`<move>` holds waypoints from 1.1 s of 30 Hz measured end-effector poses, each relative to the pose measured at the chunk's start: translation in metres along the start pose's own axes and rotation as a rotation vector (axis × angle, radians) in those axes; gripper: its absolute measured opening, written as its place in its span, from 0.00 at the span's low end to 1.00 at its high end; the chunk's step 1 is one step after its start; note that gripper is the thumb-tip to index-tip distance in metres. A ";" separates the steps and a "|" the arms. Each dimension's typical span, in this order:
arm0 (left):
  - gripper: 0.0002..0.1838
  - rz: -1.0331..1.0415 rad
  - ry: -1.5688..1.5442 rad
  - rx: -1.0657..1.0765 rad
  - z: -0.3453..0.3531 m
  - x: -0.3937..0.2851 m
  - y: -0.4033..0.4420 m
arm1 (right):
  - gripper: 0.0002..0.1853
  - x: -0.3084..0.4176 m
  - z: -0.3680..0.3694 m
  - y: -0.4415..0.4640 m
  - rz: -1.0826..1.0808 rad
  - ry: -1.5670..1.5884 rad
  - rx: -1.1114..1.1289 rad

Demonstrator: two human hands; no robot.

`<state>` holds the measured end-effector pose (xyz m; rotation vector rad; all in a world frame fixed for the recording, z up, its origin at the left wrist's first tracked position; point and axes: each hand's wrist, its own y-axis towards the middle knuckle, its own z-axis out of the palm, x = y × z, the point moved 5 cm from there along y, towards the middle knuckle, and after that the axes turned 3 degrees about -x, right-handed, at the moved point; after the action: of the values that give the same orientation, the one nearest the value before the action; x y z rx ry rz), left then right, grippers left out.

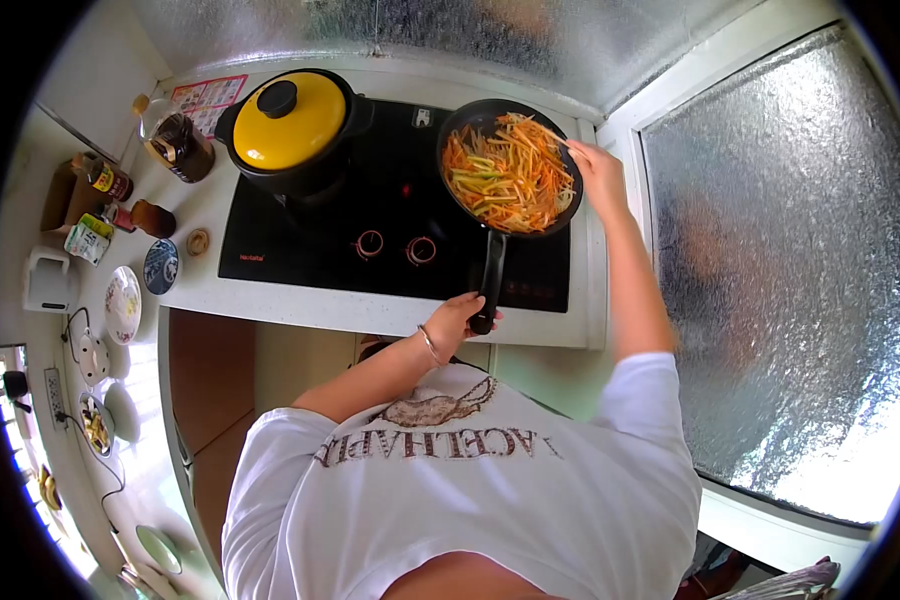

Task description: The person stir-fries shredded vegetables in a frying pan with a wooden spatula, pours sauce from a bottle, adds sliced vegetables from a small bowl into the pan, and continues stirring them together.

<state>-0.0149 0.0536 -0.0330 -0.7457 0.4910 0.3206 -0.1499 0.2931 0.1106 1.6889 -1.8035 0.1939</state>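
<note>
A black frying pan stands on the right part of the cooktop, filled with shredded orange and pale green vegetables. Its black handle points toward my body, and my left hand is wrapped around the handle's end. At the pan's right rim, my right hand is closed around thin, light-coloured chopsticks. Their tips reach in among the vegetable shreds at the far right of the pan, where they are hard to make out.
A black pot with a yellow lid sits on the left of the black cooktop. Left of it are a bottle of dark liquid, a blue-patterned bowl and a floral plate. A frosted glass panel rises at the right.
</note>
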 end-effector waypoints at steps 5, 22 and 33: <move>0.14 0.012 -0.009 0.022 -0.003 0.001 0.003 | 0.12 -0.009 0.044 -0.019 -0.137 0.009 -0.014; 0.14 0.002 0.017 0.026 0.000 -0.005 0.000 | 0.10 0.028 0.003 -0.046 -0.089 -0.008 -0.107; 0.13 -0.007 0.005 0.030 0.003 -0.005 0.000 | 0.11 0.058 -0.011 -0.083 -0.181 -0.070 0.182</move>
<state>-0.0183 0.0555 -0.0286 -0.7196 0.4969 0.3038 -0.0655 0.2371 0.1245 1.9985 -1.7145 0.2289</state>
